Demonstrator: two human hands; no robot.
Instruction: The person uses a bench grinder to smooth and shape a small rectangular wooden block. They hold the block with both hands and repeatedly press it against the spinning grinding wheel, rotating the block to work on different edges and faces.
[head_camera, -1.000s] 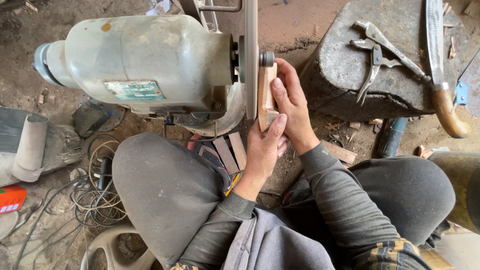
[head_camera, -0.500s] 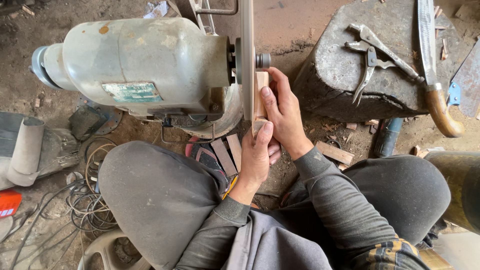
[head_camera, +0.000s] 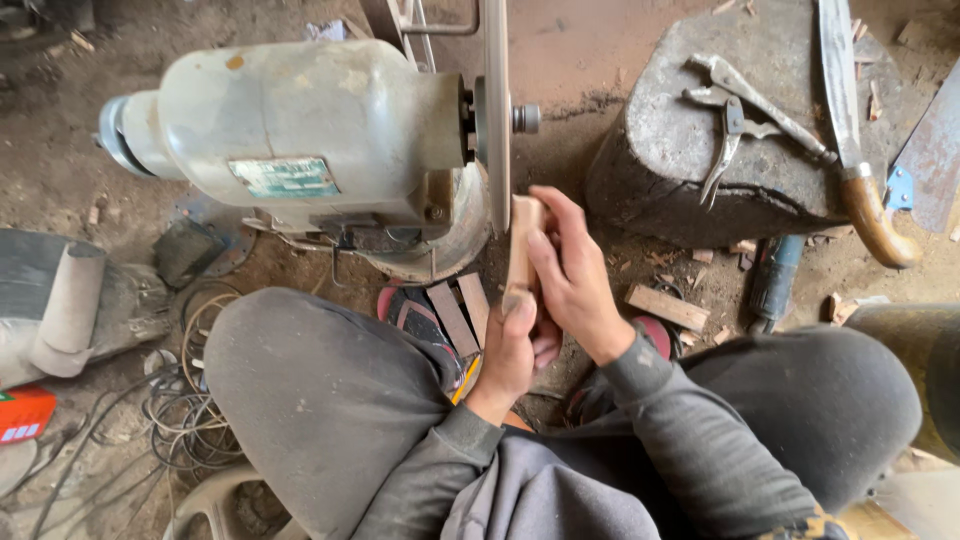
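pale tan wooden piece (head_camera: 520, 250), grey-green motor (head_camera: 300, 130), grey trousers (head_camera: 320, 400)

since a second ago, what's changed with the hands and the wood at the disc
Both hands slid the wood piece down the disc, toward the person: it reached the hub a second ago and now sits at the disc's lower edge. The left hand still grips its near end and the right hand still presses along it. The motor, pliers and knife stayed put.

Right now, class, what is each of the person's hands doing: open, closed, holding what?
Left hand: closed on the lower end of the wooden piece.
Right hand: closed on the same wooden piece, fingers along its upper part beside the grinding disc.
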